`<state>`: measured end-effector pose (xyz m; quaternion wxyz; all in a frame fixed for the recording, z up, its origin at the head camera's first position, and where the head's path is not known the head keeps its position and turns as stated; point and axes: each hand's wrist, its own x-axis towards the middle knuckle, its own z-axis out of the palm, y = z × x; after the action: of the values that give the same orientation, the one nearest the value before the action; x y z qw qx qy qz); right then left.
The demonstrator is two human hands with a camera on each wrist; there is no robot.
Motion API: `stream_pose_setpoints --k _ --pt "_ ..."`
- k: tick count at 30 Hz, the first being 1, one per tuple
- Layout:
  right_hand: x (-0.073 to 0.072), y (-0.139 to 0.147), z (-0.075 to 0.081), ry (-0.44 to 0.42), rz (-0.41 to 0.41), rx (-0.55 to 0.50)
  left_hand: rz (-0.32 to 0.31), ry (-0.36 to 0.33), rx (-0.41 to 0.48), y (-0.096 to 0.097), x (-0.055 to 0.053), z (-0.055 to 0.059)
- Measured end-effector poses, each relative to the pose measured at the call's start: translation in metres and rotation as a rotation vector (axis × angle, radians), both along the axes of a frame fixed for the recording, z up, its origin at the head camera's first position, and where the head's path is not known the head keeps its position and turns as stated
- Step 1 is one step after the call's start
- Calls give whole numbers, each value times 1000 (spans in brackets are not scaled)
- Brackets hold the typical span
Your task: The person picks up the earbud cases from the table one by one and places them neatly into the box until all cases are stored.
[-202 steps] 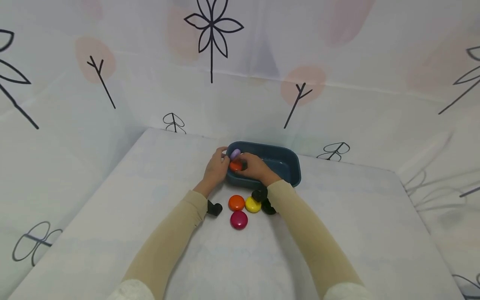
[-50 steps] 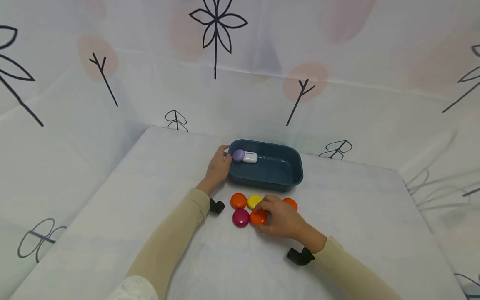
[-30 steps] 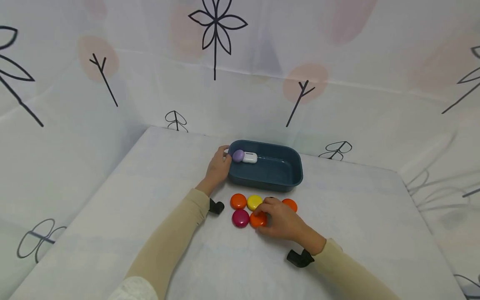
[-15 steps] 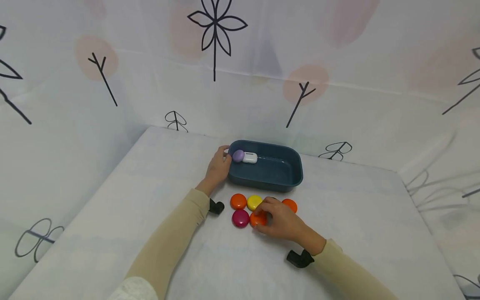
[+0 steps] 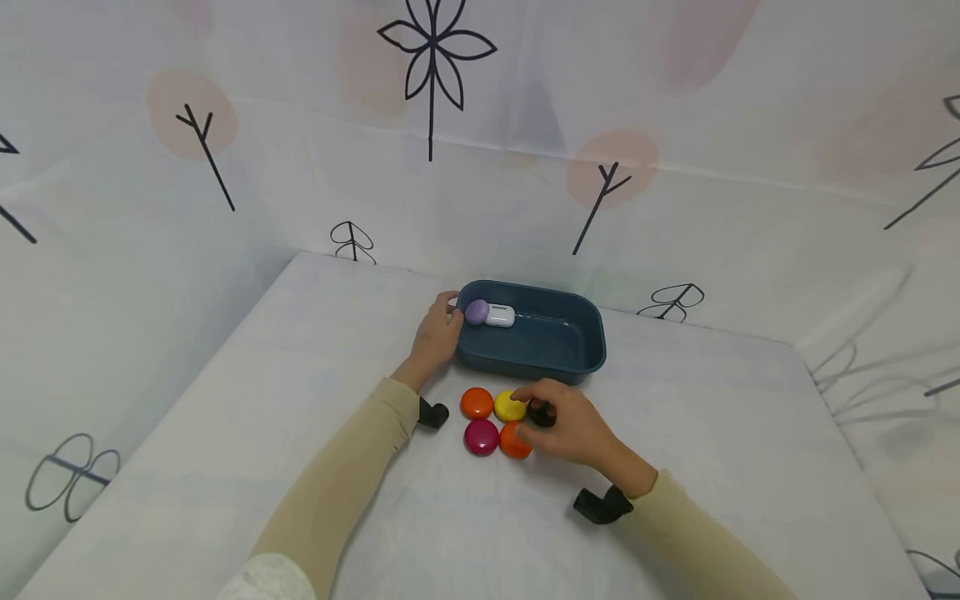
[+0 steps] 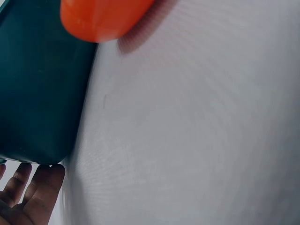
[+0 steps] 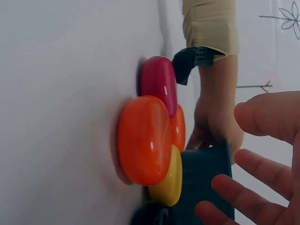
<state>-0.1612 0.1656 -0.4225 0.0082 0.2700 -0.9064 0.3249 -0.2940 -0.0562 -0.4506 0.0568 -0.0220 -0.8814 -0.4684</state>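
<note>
My left hand (image 5: 438,337) rests at the left end of a dark teal bin (image 5: 536,367); its fingertips touch the end wall in the left wrist view. A purple rounded piece (image 5: 476,312) and a white one with dark marks (image 5: 500,315) lie inside. My right hand (image 5: 573,425) hovers with fingers spread beside an orange glossy disc (image 5: 515,442), holding nothing. That disc sits in front of a yellow disc (image 5: 509,407) and beside a magenta disc (image 5: 482,437). A second orange disc (image 5: 477,403) lies behind the magenta one. A black disc (image 5: 542,412) shows between the right fingers.
A white cloth-covered table (image 5: 375,517) runs up to patterned cloth walls (image 5: 510,200) at the back and sides. Black camera mounts, one on the left wrist (image 5: 432,414) and one on the right wrist (image 5: 602,505), stand close over the table.
Earlier the right hand reached into the bin at an orange piece. It then held the front orange disc on the table, and has now let go and lifted slightly away. The left hand stays put.
</note>
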Motion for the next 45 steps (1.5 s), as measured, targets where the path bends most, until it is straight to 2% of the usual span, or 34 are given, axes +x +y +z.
stream_pose_setpoints --k 9,18,36,45 --pt "-6 -1 11 43 -79 2 1 -1 -4 0 0 0" --pt "-18 4 24 100 -54 -45 -3 0 -2 0 -1 0" --pt "-43 1 34 61 -71 -97 -8 -35 17 0 0 4" --pt "-56 -9 34 39 -112 -53 -3 -20 17 1 0 2"
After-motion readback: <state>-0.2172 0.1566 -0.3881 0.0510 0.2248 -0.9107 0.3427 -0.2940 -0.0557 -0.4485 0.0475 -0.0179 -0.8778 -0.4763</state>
